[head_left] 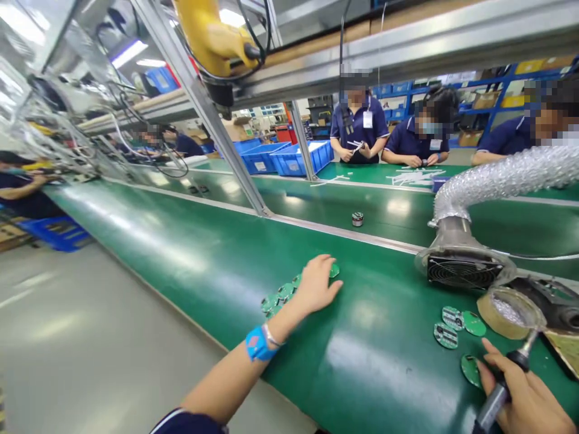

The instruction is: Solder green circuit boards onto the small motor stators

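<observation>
My left hand [318, 284], with a blue wristband on its wrist, reaches over a cluster of round green circuit boards [286, 292] on the green work surface. Its thumb is spread away from the fingers, and the fingertips touch or hover by one round board [335, 270]. At the lower right my right hand [527, 386] is closed round a soldering iron [493, 402], whose metal tip points up and away. Another round board [471, 369] is at its thumb and fingertips; whether it is pinched I cannot tell. Three more boards [446, 336] lie just beyond.
A fume extractor fan [465, 271] with a silver duct [511, 175] stands at the right, beside a round tub [506, 313]. A small cylindrical part [357, 219] sits on the far belt. Metal posts [217, 120], blue bins [301, 158] and several co-workers are across the line.
</observation>
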`<state>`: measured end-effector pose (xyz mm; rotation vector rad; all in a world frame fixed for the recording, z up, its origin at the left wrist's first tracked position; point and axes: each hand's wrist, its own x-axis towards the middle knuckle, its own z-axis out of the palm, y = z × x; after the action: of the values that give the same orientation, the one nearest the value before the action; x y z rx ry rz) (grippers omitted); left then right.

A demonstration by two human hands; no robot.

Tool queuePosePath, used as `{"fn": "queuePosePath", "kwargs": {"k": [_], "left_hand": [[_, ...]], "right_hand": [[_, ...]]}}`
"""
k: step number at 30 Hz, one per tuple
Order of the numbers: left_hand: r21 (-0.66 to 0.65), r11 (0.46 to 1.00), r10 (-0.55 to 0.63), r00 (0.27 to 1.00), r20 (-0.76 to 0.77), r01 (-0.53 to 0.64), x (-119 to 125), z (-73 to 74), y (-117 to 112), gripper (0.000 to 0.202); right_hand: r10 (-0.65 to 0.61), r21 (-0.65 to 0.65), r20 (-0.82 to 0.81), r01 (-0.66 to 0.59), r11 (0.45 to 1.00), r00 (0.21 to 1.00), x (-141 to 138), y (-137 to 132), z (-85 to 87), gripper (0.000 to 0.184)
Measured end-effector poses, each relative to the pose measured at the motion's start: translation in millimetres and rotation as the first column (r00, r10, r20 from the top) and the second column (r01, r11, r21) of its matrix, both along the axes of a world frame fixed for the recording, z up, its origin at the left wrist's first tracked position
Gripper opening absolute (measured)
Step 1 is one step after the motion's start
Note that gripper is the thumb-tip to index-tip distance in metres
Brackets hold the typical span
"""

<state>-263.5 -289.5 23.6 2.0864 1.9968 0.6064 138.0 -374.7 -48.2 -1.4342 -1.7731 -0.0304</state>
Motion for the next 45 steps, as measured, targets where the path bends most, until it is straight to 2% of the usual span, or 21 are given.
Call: {"fn": "queuePosePath", "kwargs": {"k": [3,6,8,10,11,12,14,15,16,19,24,28,30,31,33,36,38,40,41,43,45], "left_hand": [[-0.094,0.979,0.182,0.983,0.022,-0.179,-44,5.2,-1,0.073],[-0.211,0.957,0.222,0.97,0.095,-0.198,-54,4.7,-15,0.061],[-0.277,0.954,0.165,0.97,0.178,-0.111,-32,4.6,-27,0.041],[-0.29,0.955,0.048,0.931,0.361,0.063,10,6.8,-40,0.028],[-0.232,0.958,-0.009,0.824,0.567,0.17,37,8.5,-46,0.027],[-0.167,0.949,-0.056,0.666,0.743,0.267,66,10.5,-53,0.033],[-0.07,0.926,-0.082,0.381,0.921,0.37,120,14.5,-70,0.043],[-0.035,0.912,-0.091,0.286,0.954,0.409,142,16.0,-78,0.047],[-0.01,0.902,-0.096,0.223,0.97,0.431,160,16.8,-86,0.049],[-0.023,0.884,-0.071,0.182,0.981,0.467,191,13.4,-97,0.057],[-0.216,0.826,0.138,0.184,0.973,0.521,209,-3.7,-93,0.071],[-0.262,0.766,0.246,0.108,0.963,0.588,214,-7.1,-96,0.077],[-0.288,0.73,0.254,0.145,0.956,0.619,204,-3.4,-90,0.078],[-0.319,0.719,0.237,0.215,0.948,0.618,194,-0.7,-83,0.076],[-0.406,0.72,0.159,0.436,0.886,0.563,167,5.1,-63,0.066],[-0.4,0.791,-0.137,0.771,0.622,0.463,123,10.8,-34,0.036],[-0.324,0.844,-0.309,0.881,0.357,0.428,103,12.7,-26,0.021],[-0.179,0.892,-0.385,0.905,0.183,0.416,98,14.5,-31,0.024],[-0.089,0.897,-0.417,0.894,0.163,0.434,100,15.6,-37,0.028],[0.046,0.844,-0.53,0.819,0.219,0.534,110,17.8,-48,0.033],[0.109,0.775,-0.625,0.729,0.278,0.623,117,18.8,-48,0.025]], "right_hand": [[-0.03,0.078,0.094,0.023,0.997,0.995,7,10,4.3,0.032],[-0.059,0.118,-0.017,0.061,0.991,0.998,1,10,15.1,0.036],[-0.041,0.093,-0.112,0.051,0.994,0.993,-11,6,23.5,0.038],[0.001,0.067,-0.228,0.014,0.998,0.974,-28,-1,32.9,0.039],[0.041,0.052,-0.288,-0.027,0.998,0.957,-39,-5,38.3,0.04],[0.077,0.043,-0.348,-0.066,0.997,0.934,-49,-9,44.5,0.041],[0.079,0.034,-0.464,-0.071,0.997,0.883,-70,-16,58.8,0.04],[0.017,0.026,-0.483,-0.005,1.0,0.875,-79,-19,66.2,0.039],[-0.119,-0.015,-0.477,0.127,0.992,0.871,-85,-21,73.2,0.042],[-0.244,-0.031,-0.494,0.264,0.964,0.834,-93,-24,87.3,0.039],[-0.167,0.016,-0.55,0.21,0.978,0.818,-87,-27,90.4,0.031],[-0.173,0.032,-0.568,0.231,0.973,0.805,-86,-23,93.6,0.024],[-0.209,0.047,-0.58,0.288,0.957,0.788,-82,-21,95.3,0.024],[-0.244,0.057,-0.582,0.339,0.939,0.776,-78,-21,95.2,0.025],[-0.317,0.06,-0.561,0.419,0.906,0.765,-69,-22,92.4,0.029],[-0.356,0.016,-0.485,0.415,0.909,0.798,-58,-24,82.1,0.037],[-0.372,-0.03,-0.455,0.403,0.915,0.809,-58,-25,73.5,0.042],[-0.4,-0.07,-0.443,0.414,0.908,0.802,-60,-24,65.3,0.044],[-0.394,-0.077,-0.449,0.405,0.911,0.802,-62,-23,61.4,0.046],[-0.345,-0.071,-0.503,0.36,0.93,0.792,-61,-22,54.0,0.05],[-0.294,-0.07,-0.573,0.312,0.947,0.765,-53,-20,46.8,0.054]]}}
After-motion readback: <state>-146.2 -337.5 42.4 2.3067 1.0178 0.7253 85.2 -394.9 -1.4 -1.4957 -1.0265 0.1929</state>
